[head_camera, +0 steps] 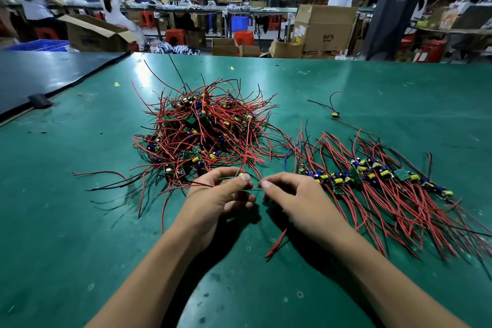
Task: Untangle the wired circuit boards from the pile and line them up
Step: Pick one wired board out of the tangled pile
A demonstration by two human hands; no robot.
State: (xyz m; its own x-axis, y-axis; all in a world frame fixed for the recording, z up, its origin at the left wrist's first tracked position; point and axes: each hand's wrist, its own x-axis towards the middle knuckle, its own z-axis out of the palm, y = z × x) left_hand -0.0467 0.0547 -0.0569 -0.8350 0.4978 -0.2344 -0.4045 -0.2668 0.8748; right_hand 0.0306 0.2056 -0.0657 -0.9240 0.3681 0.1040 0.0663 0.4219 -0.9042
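The left hand (221, 194) pinches a small circuit board (240, 175) between thumb and forefinger, with the other fingers curled loosely underneath. The right hand (290, 194), just beside it at 3 o'clock, pinches a red wire (254, 188) between thumb tip and forefinger. That wire spans the short gap between the two hands. My reading is that one hand anchors the board while the other draws its lead straight, so it slips clear of its neighbours without dragging them along.

At 12 o'clock from the hands lies the pile (202, 128), a loose heap of boards knotted in red and black wires. Its near fringe reaches the left fingers, and the held board's leads seem to run up into it, so it is probably not yet free.

At 2 to 3 o'clock of the right hand is the row (372, 176) of finished boards. They sit close together in a slanting line, with their wires combed the same way toward 5 o'clock. The held board most likely belongs at the row's near end, just beside the right knuckles.

At 1 o'clock, well apart from both groups, a stray board (335, 115) lies alone on the green counter (80, 221). A loose red wire scrap (277, 243) rests at 6 o'clock, under the right wrist.

Much of the pile remains, so the job looks well short of done.
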